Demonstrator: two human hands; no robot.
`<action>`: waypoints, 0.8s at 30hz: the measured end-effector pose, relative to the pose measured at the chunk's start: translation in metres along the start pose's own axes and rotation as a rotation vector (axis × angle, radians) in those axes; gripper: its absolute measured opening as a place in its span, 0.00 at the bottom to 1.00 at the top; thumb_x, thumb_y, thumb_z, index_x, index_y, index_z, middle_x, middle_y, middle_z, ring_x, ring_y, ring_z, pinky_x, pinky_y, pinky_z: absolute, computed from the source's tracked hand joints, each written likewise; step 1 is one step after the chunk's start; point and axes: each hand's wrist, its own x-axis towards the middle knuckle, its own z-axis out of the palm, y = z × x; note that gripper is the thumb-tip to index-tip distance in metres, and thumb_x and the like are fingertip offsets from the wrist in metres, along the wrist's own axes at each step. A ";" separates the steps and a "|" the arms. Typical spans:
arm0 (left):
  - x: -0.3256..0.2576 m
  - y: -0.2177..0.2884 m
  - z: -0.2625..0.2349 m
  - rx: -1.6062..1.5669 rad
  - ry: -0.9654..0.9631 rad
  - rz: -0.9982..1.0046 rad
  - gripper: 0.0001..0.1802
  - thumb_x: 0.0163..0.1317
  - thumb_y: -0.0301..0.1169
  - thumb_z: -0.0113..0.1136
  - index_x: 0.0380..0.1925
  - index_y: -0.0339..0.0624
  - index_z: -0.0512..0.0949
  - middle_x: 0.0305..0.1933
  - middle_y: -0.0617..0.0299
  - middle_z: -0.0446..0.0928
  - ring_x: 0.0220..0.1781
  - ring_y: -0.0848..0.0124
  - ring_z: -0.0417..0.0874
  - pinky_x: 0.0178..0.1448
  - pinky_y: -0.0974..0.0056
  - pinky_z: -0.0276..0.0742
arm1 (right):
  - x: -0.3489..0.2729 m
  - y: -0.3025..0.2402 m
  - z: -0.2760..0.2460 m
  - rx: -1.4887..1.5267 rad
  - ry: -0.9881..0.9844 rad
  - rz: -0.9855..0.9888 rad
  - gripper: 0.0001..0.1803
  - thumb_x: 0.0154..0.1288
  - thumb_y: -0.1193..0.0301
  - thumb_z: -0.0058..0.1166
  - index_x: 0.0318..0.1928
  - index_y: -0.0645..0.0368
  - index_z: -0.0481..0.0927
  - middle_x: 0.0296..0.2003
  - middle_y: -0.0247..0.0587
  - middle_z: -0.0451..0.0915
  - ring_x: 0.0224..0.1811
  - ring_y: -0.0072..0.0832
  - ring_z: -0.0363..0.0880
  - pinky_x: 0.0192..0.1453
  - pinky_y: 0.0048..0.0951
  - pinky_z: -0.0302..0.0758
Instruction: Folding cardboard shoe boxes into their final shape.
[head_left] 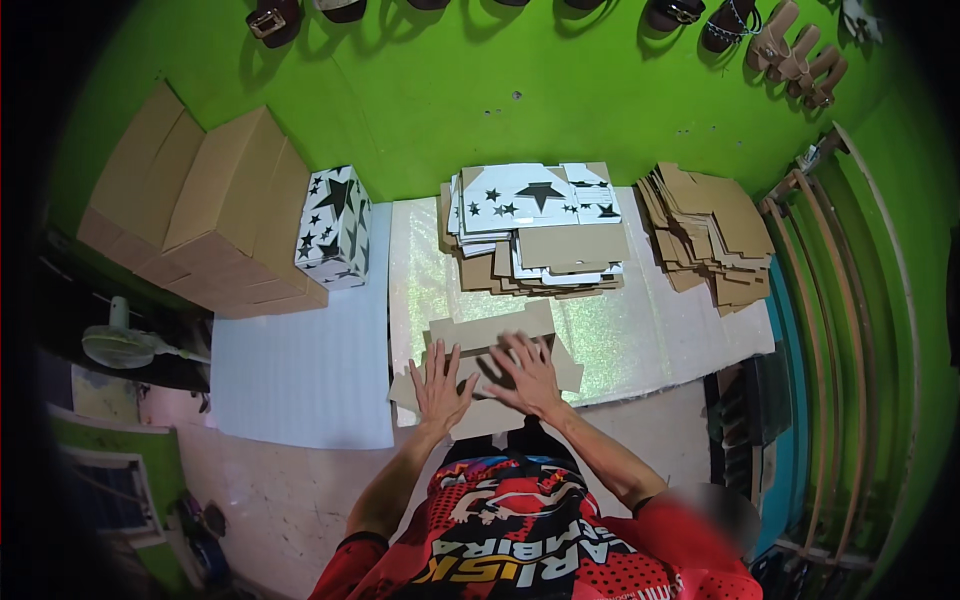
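Observation:
A partly folded brown cardboard box (pixel 492 326) lies at the near edge of the table, its flaps spread outward. Over its left part my left hand (pixel 443 390) is open, fingers spread and seemingly resting on the cardboard. My right hand (pixel 530 380) is also open above the box's right part. Its fingers are slightly blurred, and I cannot tell whether they touch the board. Neither hand grips anything. Beneath the hands, much of the box's middle is hidden.
Behind the box lies a stack of flattened white boxes with black stars (pixel 540 198). Flat brown cardboard pieces (pixel 715 225) are piled at the right. Assembled brown boxes (pixel 225 205) and a star-patterned box (pixel 333 225) stand left. A fan (pixel 118 345) is at far left; shoes (pixel 785 40) line the wall.

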 end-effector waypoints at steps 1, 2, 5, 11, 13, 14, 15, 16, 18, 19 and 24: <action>0.000 0.001 0.000 0.022 -0.012 0.009 0.45 0.75 0.60 0.53 0.83 0.49 0.58 0.89 0.53 0.49 0.91 0.57 0.42 0.86 0.29 0.24 | 0.008 0.004 0.002 -0.043 -0.007 0.078 0.49 0.66 0.30 0.56 0.77 0.46 0.71 0.81 0.50 0.59 0.83 0.54 0.55 0.85 0.64 0.45; 0.001 0.003 0.000 0.018 -0.028 -0.006 0.44 0.74 0.60 0.53 0.84 0.52 0.58 0.90 0.54 0.47 0.91 0.56 0.42 0.85 0.28 0.23 | 0.014 0.009 0.003 -0.086 -0.014 0.157 0.50 0.67 0.30 0.54 0.80 0.44 0.67 0.83 0.50 0.55 0.86 0.55 0.49 0.86 0.66 0.39; 0.008 0.005 0.002 0.043 -0.042 -0.057 0.46 0.74 0.61 0.53 0.84 0.52 0.57 0.90 0.55 0.46 0.91 0.55 0.41 0.85 0.27 0.23 | 0.008 0.026 0.011 -0.093 -0.056 0.166 0.53 0.66 0.26 0.50 0.83 0.41 0.62 0.85 0.50 0.48 0.87 0.55 0.42 0.86 0.68 0.34; 0.015 0.012 0.009 0.075 -0.035 -0.112 0.47 0.74 0.61 0.52 0.84 0.51 0.55 0.90 0.56 0.47 0.91 0.54 0.40 0.85 0.26 0.24 | 0.000 0.030 0.004 -0.081 -0.183 0.105 0.60 0.59 0.20 0.50 0.84 0.41 0.60 0.86 0.53 0.45 0.88 0.56 0.37 0.85 0.73 0.31; 0.017 0.011 0.010 0.034 -0.041 -0.127 0.47 0.74 0.62 0.53 0.84 0.51 0.55 0.90 0.55 0.47 0.91 0.53 0.41 0.85 0.27 0.27 | -0.005 0.035 0.000 -0.126 -0.242 0.022 0.63 0.56 0.18 0.51 0.84 0.39 0.59 0.86 0.52 0.44 0.88 0.56 0.36 0.84 0.74 0.31; 0.019 0.010 0.009 -0.009 -0.047 -0.138 0.48 0.73 0.62 0.54 0.84 0.50 0.55 0.90 0.55 0.47 0.91 0.52 0.41 0.85 0.27 0.30 | -0.005 0.037 0.000 -0.147 -0.259 -0.008 0.64 0.54 0.18 0.53 0.84 0.37 0.58 0.86 0.51 0.43 0.88 0.56 0.36 0.84 0.74 0.30; 0.019 0.009 0.009 -0.010 -0.049 -0.140 0.48 0.73 0.62 0.54 0.84 0.50 0.55 0.90 0.55 0.47 0.91 0.52 0.41 0.85 0.27 0.30 | -0.005 0.040 -0.003 -0.147 -0.262 -0.008 0.64 0.54 0.18 0.53 0.84 0.37 0.58 0.86 0.51 0.43 0.88 0.56 0.36 0.84 0.74 0.30; 0.018 0.006 0.007 -0.045 -0.052 -0.117 0.49 0.72 0.62 0.56 0.84 0.49 0.55 0.89 0.54 0.48 0.90 0.51 0.43 0.86 0.29 0.33 | -0.006 0.043 -0.006 -0.125 -0.284 -0.035 0.64 0.53 0.18 0.54 0.84 0.36 0.58 0.86 0.51 0.44 0.88 0.56 0.36 0.84 0.75 0.31; 0.017 0.001 0.004 -0.078 -0.055 -0.098 0.50 0.72 0.61 0.58 0.84 0.47 0.56 0.89 0.53 0.49 0.90 0.50 0.45 0.86 0.31 0.37 | -0.007 0.047 -0.009 -0.101 -0.309 -0.065 0.64 0.53 0.18 0.54 0.84 0.35 0.58 0.86 0.51 0.44 0.88 0.57 0.36 0.84 0.75 0.31; 0.016 -0.001 0.003 -0.105 -0.028 -0.054 0.50 0.71 0.60 0.60 0.83 0.46 0.56 0.89 0.52 0.50 0.89 0.49 0.47 0.86 0.33 0.40 | -0.007 0.049 -0.010 -0.091 -0.307 -0.071 0.63 0.52 0.17 0.53 0.84 0.34 0.59 0.86 0.50 0.44 0.88 0.56 0.37 0.85 0.74 0.31; 0.014 -0.005 -0.003 -0.156 0.003 0.042 0.50 0.70 0.56 0.64 0.82 0.41 0.59 0.87 0.51 0.54 0.88 0.47 0.51 0.86 0.34 0.45 | -0.002 0.064 -0.020 -0.088 -0.338 -0.121 0.63 0.52 0.17 0.52 0.84 0.31 0.58 0.86 0.47 0.45 0.88 0.54 0.38 0.86 0.72 0.32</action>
